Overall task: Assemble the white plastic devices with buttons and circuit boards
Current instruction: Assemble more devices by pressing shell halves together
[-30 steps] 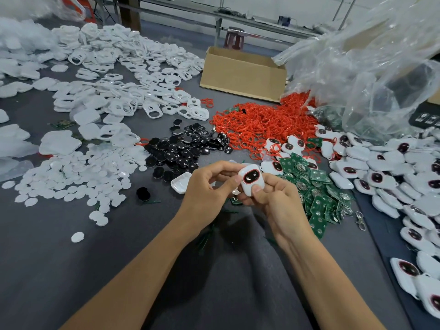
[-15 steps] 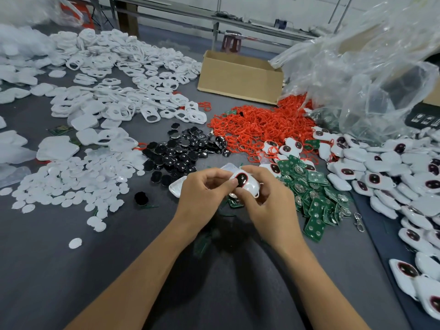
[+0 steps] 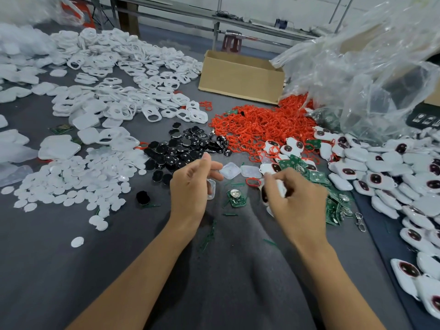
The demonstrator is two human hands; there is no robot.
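Note:
My right hand [image 3: 295, 198] grips a white plastic device [image 3: 280, 188] with a dark red-rimmed button; it is blurred and tilted to the left. To its left, my left hand [image 3: 190, 186] hovers with relaxed fingers and holds nothing; a clear white shell [image 3: 211, 189] lies on the table beside its palm. Between the two hands a single green circuit board [image 3: 236, 199] rests on the grey table. Two white square covers [image 3: 229, 170] lie just beyond the hands.
Around the hands are a pile of black buttons [image 3: 185, 148], red rings [image 3: 257, 127], green boards [image 3: 333, 198], white discs [image 3: 71, 182] and white shells [image 3: 119, 67]. Finished devices [image 3: 392, 177] fill the right side. A cardboard box [image 3: 240, 77] and plastic bag [image 3: 369, 67] stand behind.
The hands have come apart. My left hand has let go of the device, and my right hand has carried it to the right and down.

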